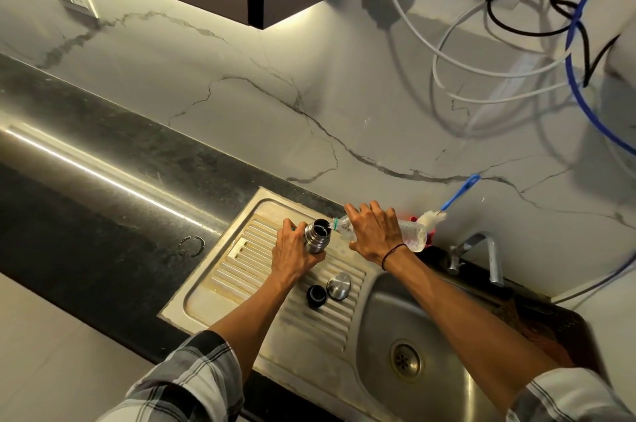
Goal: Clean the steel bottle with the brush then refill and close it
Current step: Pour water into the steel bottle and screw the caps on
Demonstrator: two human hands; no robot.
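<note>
Count: you have one steel bottle [316,238], one clear plastic bottle [411,234], one brush [444,208], and two loose closure pieces, a black inner stopper [316,295] and a round steel cap [339,285].
Landmark: every place below is given from the sink bowl [409,328].
Steel bottle, place: it stands on the ribbed drainboard [261,270], left of the sink bowl and toward the marble wall.
Steel bottle, look: brushed silver metal with ringed grooves round the neck; the mouth is uncapped and dark inside.
Steel bottle, axis: its long axis runs roughly upright (tipped a little in this wide-angle view), the open mouth pointing up toward the plastic bottle's neck.
Left hand [295,251]: your fingers wrap round the steel bottle's body and hold it firmly.
Right hand [373,232]: it grasps the plastic bottle round its middle, fingers curled over the top.
Plastic bottle: it lies nearly horizontal, behind the sink bowl's left rim, its green-ringed neck touching the lip of the steel bottle. Whether water is flowing, you cannot tell.
Closure pieces: stopper and cap sit side by side on the drainboard, just beside the sink bowl's left edge, the cap nearer the bowl.
Brush: blue handle and white bristle head, leaning on the wall behind the sink bowl, next to the tap [476,254].
</note>
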